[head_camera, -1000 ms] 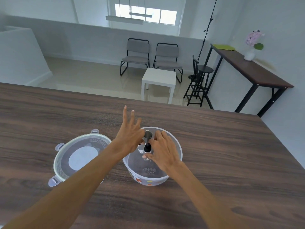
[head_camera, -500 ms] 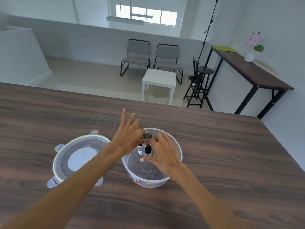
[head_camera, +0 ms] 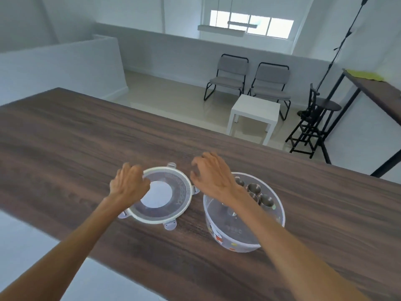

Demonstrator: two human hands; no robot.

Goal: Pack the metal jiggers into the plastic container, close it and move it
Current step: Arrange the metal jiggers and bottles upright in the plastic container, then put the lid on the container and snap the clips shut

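Observation:
The round clear plastic container (head_camera: 238,237) with printed figures stands on the wooden table (head_camera: 86,148). Several metal jiggers (head_camera: 253,189) stand upright inside it at the far side. Its round lid (head_camera: 181,192), with a white centre and clip tabs, lies flat on the table just left of it. My left hand (head_camera: 128,185) rests on the lid's left rim with its fingers curled over the edge. My right hand (head_camera: 212,174) hovers above the gap between lid and container, fingers bent and apart, holding nothing. My right forearm hides part of the container's inside.
The table's near edge runs diagonally at the lower left, and its far edge lies behind the hands. Beyond it, on a lower floor, are two grey chairs (head_camera: 249,79), a white side table (head_camera: 253,114), a black stool (head_camera: 314,122) and a tall dark side table (head_camera: 379,92).
Both hands have left the container and the jiggers and moved left to the lid. The left hand now curls on the lid's rim. The view has swung left.

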